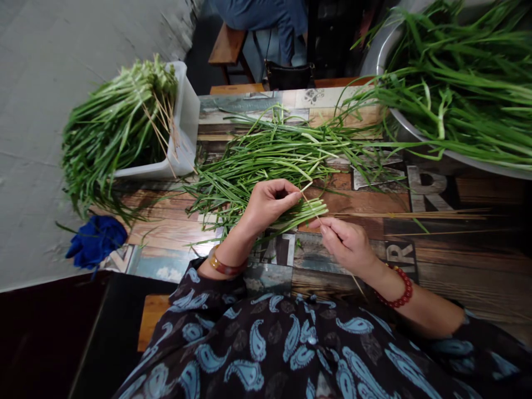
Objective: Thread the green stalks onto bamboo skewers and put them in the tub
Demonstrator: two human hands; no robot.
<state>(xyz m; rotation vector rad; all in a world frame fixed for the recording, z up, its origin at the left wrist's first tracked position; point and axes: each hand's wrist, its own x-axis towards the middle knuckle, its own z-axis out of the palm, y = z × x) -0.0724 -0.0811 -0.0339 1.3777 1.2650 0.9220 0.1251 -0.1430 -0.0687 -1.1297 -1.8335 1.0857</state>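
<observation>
My left hand pinches a green stalk and the upper end of a thin skewer at the table's middle. Fingers closed, my right hand grips the same skewer lower down; its tail sticks out below that hand. Several pale stem ends lie in a row across the skewer, between the two hands. Whether they are all pierced cannot be made out. Just beyond my hands a loose heap of green stalks spreads over the wood-patterned table.
A white plastic bin at the left holds skewered greens. Below it sits a blue cloth. A large metal basin full of long greens stands at the right. Loose skewers lie right of my hands. Beyond the table, a person's legs show.
</observation>
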